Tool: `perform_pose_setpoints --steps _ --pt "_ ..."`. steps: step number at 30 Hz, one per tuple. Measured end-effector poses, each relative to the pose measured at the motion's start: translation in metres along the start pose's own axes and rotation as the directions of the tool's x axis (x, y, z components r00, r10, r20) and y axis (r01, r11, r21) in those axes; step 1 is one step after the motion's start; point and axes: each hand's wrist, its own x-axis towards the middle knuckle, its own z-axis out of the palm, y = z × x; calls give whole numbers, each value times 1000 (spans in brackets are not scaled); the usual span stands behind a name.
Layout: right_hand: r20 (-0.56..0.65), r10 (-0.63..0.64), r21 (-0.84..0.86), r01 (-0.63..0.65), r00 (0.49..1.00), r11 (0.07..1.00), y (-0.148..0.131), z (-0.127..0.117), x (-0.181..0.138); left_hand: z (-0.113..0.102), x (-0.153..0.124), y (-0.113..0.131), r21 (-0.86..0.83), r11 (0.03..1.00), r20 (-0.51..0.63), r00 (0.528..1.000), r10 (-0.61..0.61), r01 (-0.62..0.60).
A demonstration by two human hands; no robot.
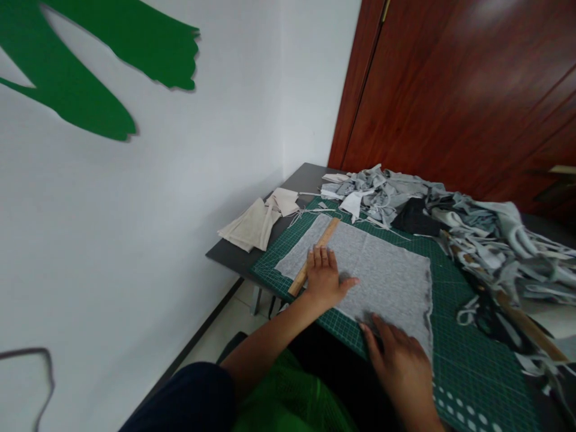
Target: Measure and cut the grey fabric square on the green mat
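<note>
A grey knit fabric piece (382, 264) lies spread on a green gridded cutting mat (477, 360). Across its left part runs a wooden ruler (328, 231), placed at a slant. My left hand (323, 282) rests flat, fingertips on the ruler and thumb stretched out over the fabric. At the near edge of the fabric is my right hand (400, 363), its fingers bent and its thumb close to the index finger. Something dark shows in the gap between them, but I cannot make out what it is.
Beige folded cloth pieces (256, 223) lie on the dark table (220, 252) by the white wall. A heap of grey fabric scraps (382, 189) runs along the back and right, with a wooden strip (531, 327) partly under it. A reddish wooden door (459, 90) stands behind.
</note>
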Motion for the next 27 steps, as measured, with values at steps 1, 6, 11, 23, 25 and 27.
perform_pose_setpoints --steps 1,6,11,23,25,27 --pt "2 -4 -2 4 1000 1000 0 0 0 -1 1 -2 -4 1000 13 1000 4 -4" --pt "3 -20 -10 20 1000 1000 1 0 0 -5 3 -12 -22 1000 30 999 20 -20" --pt "-2 -30 0 30 1000 1000 3 0 -1 -5 3 -20 -36 997 2 997 71 -71" --pt "64 -57 -32 59 996 998 10 6 -13 -5 1 -31 -58 991 18 993 120 -119" --pt "67 -79 -41 82 995 996 11 6 -14 -5 1 -31 -63 991 5 993 120 -120" --pt "63 -103 -54 106 993 993 12 5 -13 -6 1 -31 -67 991 12 993 114 -113"
